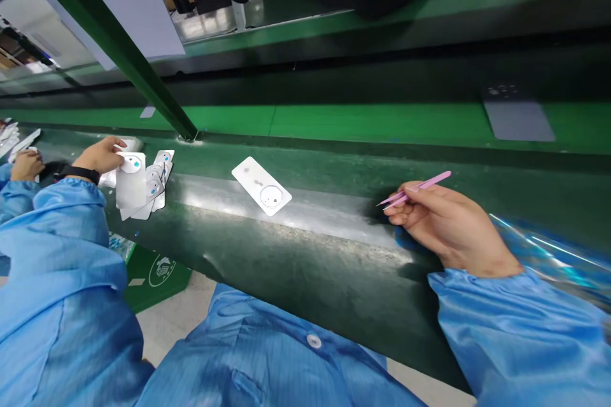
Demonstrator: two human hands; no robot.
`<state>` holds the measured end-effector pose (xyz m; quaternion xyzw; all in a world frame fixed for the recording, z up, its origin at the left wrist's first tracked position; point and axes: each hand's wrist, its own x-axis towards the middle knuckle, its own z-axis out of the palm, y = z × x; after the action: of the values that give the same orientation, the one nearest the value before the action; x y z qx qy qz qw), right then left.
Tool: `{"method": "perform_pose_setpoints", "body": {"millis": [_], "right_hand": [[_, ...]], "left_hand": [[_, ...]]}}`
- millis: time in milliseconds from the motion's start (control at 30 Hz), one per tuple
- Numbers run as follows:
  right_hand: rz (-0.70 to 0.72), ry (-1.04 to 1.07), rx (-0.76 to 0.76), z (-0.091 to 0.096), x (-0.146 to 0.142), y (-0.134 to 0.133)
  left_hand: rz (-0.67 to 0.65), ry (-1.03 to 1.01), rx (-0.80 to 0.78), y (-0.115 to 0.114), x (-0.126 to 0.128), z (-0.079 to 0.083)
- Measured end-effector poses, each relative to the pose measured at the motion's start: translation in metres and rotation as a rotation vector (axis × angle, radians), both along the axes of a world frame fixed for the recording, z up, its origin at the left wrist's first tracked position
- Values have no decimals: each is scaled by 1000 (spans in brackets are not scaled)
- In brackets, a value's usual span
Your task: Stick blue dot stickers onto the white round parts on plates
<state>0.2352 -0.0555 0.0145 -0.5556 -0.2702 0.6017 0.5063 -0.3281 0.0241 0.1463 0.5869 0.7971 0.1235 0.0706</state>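
Note:
My left hand, with a black band at the wrist, is at the left of the bench, fingers closed on the top of a white phone-shaped panel. That panel overlaps several similar white panels with round cut-outs and blue dots. Between my hands, a single white panel with a large circle at one end lies flat on the dark green bench. My right hand is raised over the bench, pinching pink tweezers whose tips point left.
At the far left is a co-worker's hand beside white pieces. A green post rises near my left hand. Along the back runs a green strip bearing a grey panel. Clear blue-tinted film lies behind my right wrist.

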Motion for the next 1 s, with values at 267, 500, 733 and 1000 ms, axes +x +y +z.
{"method": "perform_pose_setpoints", "body": {"millis": [267, 500, 733, 1000], "right_hand": [[-8, 45, -48, 11, -6, -1], [67, 76, 42, -3, 1, 0], [103, 123, 107, -10, 2, 2], [125, 80, 68, -5, -2, 1]], "left_hand": [[-191, 56, -13, -15, 105, -28], [-798, 158, -251, 0, 204, -77], [-968, 414, -437, 33, 240, -76], [-894, 478, -485, 43, 239, -76]]}}
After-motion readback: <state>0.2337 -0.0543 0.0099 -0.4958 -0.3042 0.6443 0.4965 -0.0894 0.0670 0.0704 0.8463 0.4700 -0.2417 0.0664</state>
